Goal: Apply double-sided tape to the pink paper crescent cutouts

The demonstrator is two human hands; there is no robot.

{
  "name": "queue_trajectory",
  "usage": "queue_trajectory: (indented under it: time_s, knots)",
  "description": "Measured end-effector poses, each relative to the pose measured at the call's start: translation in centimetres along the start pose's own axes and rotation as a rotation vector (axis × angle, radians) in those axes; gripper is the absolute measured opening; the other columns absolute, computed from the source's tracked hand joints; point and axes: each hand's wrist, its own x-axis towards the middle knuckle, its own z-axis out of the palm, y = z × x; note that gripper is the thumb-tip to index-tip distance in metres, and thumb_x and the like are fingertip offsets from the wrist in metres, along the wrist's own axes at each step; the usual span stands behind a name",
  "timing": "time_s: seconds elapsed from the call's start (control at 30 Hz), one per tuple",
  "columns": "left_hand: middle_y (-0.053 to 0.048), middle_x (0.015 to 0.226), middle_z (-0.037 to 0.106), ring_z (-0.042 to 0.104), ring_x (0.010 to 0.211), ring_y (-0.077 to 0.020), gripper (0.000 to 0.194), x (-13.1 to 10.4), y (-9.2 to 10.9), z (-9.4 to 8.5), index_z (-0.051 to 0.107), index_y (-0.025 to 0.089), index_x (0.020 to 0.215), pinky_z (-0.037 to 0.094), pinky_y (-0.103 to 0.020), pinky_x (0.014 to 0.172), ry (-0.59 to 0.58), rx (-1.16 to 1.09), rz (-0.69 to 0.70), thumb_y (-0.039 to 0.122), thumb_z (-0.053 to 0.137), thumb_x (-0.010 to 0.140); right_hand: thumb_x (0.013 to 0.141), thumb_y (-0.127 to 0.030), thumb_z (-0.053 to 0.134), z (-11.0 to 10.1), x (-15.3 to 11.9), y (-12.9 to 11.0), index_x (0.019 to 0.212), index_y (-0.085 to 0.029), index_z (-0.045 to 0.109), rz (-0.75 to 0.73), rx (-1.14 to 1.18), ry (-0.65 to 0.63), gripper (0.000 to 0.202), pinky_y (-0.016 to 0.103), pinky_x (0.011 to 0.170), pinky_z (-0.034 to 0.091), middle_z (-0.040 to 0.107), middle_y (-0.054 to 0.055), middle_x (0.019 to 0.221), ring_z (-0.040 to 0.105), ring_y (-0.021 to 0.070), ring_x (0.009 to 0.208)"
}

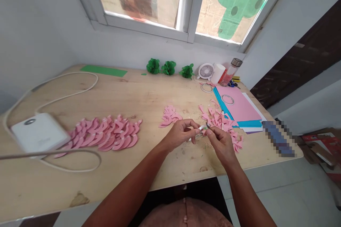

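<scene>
My left hand [181, 134] is closed in a pinch on a small white strip [202, 127] above the front of the table. Close beside it, my right hand [218, 142] is closed, its thumb and fingers round a small dark-tipped thing [208, 125] too small to make out. The two hands nearly meet at the strip. Behind my left hand lies a small group of curved pink paper pieces [170, 114]. Pink paper scraps [220, 118] are scattered behind and beside my right hand.
Many overlapping pink paper pieces [106, 133] lie left, beside a white box [39, 134] with a looping cable. Green paper shapes [168, 67], a small fan [206, 71] and a bottle [231, 72] stand at the back. Pink sheets [238, 104] lie right.
</scene>
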Motion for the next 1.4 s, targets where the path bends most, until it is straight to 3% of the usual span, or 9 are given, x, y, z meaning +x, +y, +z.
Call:
queue_trajectory:
  time_s: [0.13, 0.37, 0.7, 0.97, 1.1, 1.4]
  knots:
    - [-0.002, 0.064, 0.061, 0.052, 0.045, -0.0069, 0.020, 0.0, -0.3, 0.0, 0.057, 0.012, 0.071, 0.033, -0.018, 0.042, 0.011, -0.017, -0.008, 0.032, 0.061, 0.074, 0.081, -0.043, 0.047, 0.0, -0.2, -0.3, 0.067, -0.016, 0.058, -0.006, -0.026, -0.016, 0.032, 0.022, 0.047, 0.022, 0.032, -0.004, 0.054, 0.029, 0.0090, 0.051]
    - [-0.002, 0.066, 0.062, 0.039, 0.041, -0.0033, 0.026, -0.1, 0.0, 0.0, 0.064, 0.012, 0.091, 0.030, -0.017, 0.040, 0.030, -0.050, -0.023, 0.028, 0.063, 0.072, 0.081, -0.044, 0.047, 0.1, -0.3, -0.1, 0.066, -0.015, 0.057, 0.003, -0.036, -0.018, 0.034, 0.022, 0.047, 0.024, 0.036, -0.004, 0.055, 0.032, 0.0090, 0.052]
    - [-0.003, 0.065, 0.063, 0.056, 0.061, -0.0107, 0.014, 0.0, 0.2, -0.3, 0.066, 0.012, 0.077, 0.040, -0.019, 0.054, 0.035, -0.035, 0.012, 0.024, 0.063, 0.071, 0.081, -0.043, 0.047, 0.2, -0.2, 0.4, 0.067, -0.016, 0.056, 0.004, -0.068, 0.043, 0.032, 0.022, 0.047, 0.021, 0.030, -0.005, 0.053, 0.028, 0.0091, 0.051]
    - [-0.003, 0.064, 0.063, 0.041, 0.044, -0.0043, 0.017, 0.0, 0.5, -0.6, 0.065, 0.011, 0.076, 0.027, -0.018, 0.042, 0.085, -0.031, 0.003, 0.028, 0.063, 0.071, 0.079, -0.043, 0.050, 0.2, 0.0, 0.8, 0.061, -0.018, 0.045, -0.009, -0.115, 0.009, 0.031, 0.021, 0.047, 0.022, 0.030, -0.005, 0.055, 0.029, 0.0083, 0.051]
    - [-0.002, 0.062, 0.062, 0.034, 0.040, -0.0030, 0.021, 0.0, 0.5, -0.5, 0.064, 0.012, 0.076, 0.024, -0.018, 0.040, 0.081, -0.065, 0.013, 0.032, 0.063, 0.071, 0.078, -0.043, 0.051, 0.5, -0.3, 0.9, 0.062, -0.017, 0.047, -0.014, -0.150, 0.008, 0.030, 0.021, 0.048, 0.023, 0.034, -0.005, 0.054, 0.032, 0.0082, 0.051]
    - [-0.002, 0.060, 0.061, 0.034, 0.041, -0.0035, 0.023, 0.0, 0.4, -0.3, 0.064, 0.012, 0.078, 0.026, -0.018, 0.040, 0.067, -0.066, -0.002, 0.033, 0.064, 0.070, 0.081, -0.040, 0.048, 0.5, -0.5, 0.3, 0.066, -0.017, 0.053, -0.034, -0.161, -0.020, 0.029, 0.022, 0.048, 0.024, 0.037, -0.005, 0.055, 0.035, 0.0084, 0.052]
